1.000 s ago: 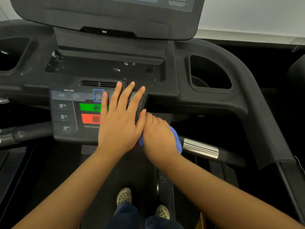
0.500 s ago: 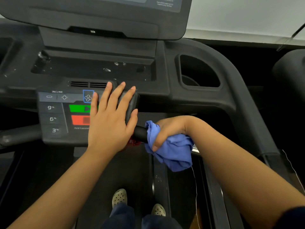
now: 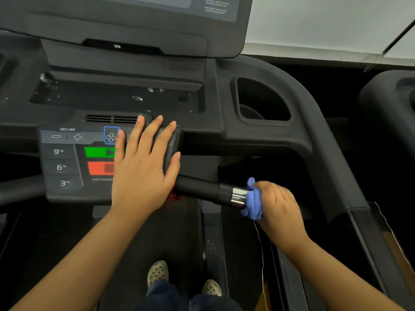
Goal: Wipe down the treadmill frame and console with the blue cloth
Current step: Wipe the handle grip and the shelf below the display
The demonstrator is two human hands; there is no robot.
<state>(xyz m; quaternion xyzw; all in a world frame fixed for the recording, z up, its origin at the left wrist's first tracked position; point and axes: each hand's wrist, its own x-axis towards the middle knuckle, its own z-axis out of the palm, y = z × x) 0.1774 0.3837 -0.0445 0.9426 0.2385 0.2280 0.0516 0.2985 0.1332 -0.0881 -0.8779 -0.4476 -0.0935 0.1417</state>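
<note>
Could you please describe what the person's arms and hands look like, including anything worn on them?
The left hand and right hand wear no gloves, rings, watch or bracelet that I can see; the left forearm and right forearm are bare, with no sleeve in view.

Console [image 3: 213,90]: matt, finely textured plastic. Handlebar [image 3: 197,189]: matt grip, possibly rubber; polished metal band [image 3: 238,198]. Cloth [image 3: 252,205]: soft, creased.

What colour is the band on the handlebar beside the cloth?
The band is shiny silver, on a black handlebar beside the blue cloth; head view shows it.
</note>
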